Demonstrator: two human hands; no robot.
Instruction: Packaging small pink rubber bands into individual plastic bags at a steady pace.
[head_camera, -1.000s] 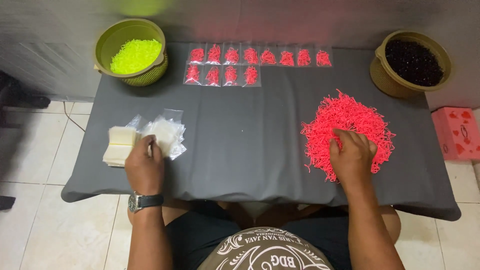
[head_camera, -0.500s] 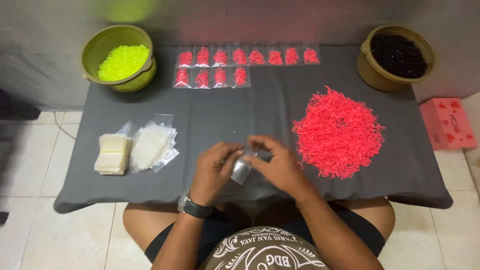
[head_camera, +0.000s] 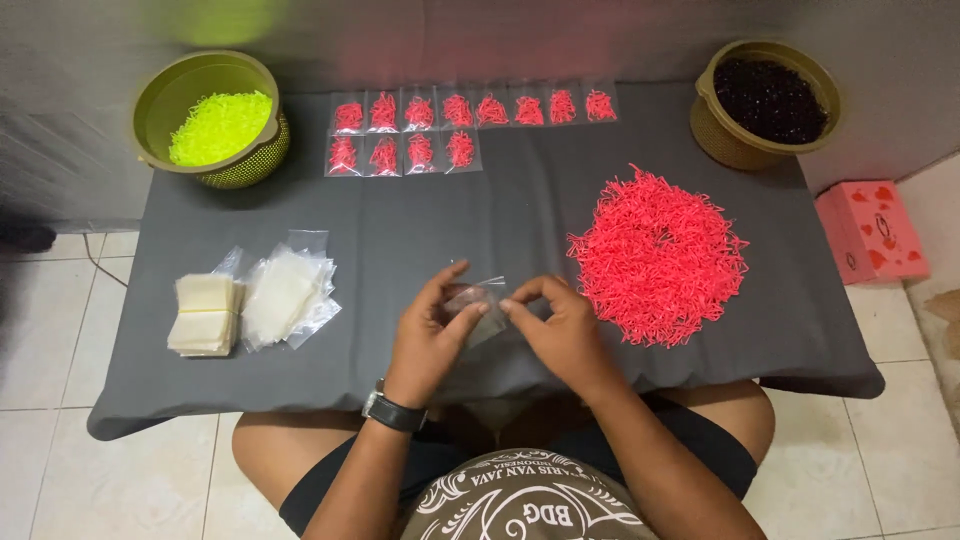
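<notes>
Left hand (head_camera: 430, 335): raised over the near middle of the table, fingers pinched on the left edge of the bag; a dark watch (head_camera: 392, 410) sits on the wrist.
Right hand (head_camera: 560, 330): facing the left, thumb and forefinger pinched on the bag's right edge, the other fingers curled.
Bag (head_camera: 478, 303): small, clear, held between both hands just above the cloth (head_camera: 420, 230); whether its mouth is open I cannot tell.
Red pile (head_camera: 657, 255): loose red shreds spread on the cloth just right of the right hand, not touched.
Filled bags (head_camera: 460, 120): two rows at the far edge, each with red shreds.
Empty bags (head_camera: 285, 298): loose stack at the left, beside a pale stack (head_camera: 205, 315).
Bowls: green bowl (head_camera: 212, 118) with yellow shreds far left; brown bowl (head_camera: 765, 100) with dark bits far right.
Pink box (head_camera: 873, 232): on the floor to the right.
</notes>
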